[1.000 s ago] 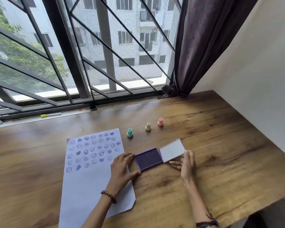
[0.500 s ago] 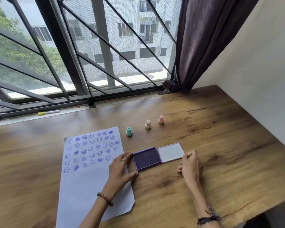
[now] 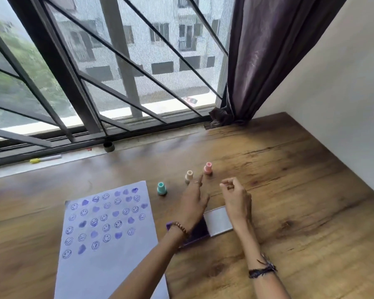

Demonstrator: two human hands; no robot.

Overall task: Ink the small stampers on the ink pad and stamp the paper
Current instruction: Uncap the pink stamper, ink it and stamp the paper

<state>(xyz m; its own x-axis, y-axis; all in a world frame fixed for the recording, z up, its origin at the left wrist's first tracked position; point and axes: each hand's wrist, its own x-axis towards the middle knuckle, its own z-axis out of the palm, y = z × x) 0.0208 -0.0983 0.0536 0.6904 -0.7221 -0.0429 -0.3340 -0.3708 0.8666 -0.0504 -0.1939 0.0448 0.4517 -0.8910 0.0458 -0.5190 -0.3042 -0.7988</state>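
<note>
Three small stampers stand in a row on the wooden table: a teal stamper (image 3: 161,188), a cream stamper (image 3: 189,176) and a pink stamper (image 3: 208,168). The open purple ink pad (image 3: 200,232), its white lid (image 3: 217,221) flipped to the right, lies partly under my left wrist. The paper (image 3: 108,244) with rows of purple smileys and hearts lies to the left. My left hand (image 3: 193,200) reaches forward, fingers apart, fingertips beside the cream stamper and holding nothing. My right hand (image 3: 235,198) hovers above the lid with its fingers curled in, empty.
A window with dark bars (image 3: 78,87) runs along the table's far edge. On the sill lie a yellow-capped pen (image 3: 45,158) and a small dark cup (image 3: 108,146). A dark curtain (image 3: 257,61) hangs at the back right, beside a white wall (image 3: 343,104).
Both hands left the ink pad and rose forward toward the stampers; the left now reaches beside the cream one. The view tilted down.
</note>
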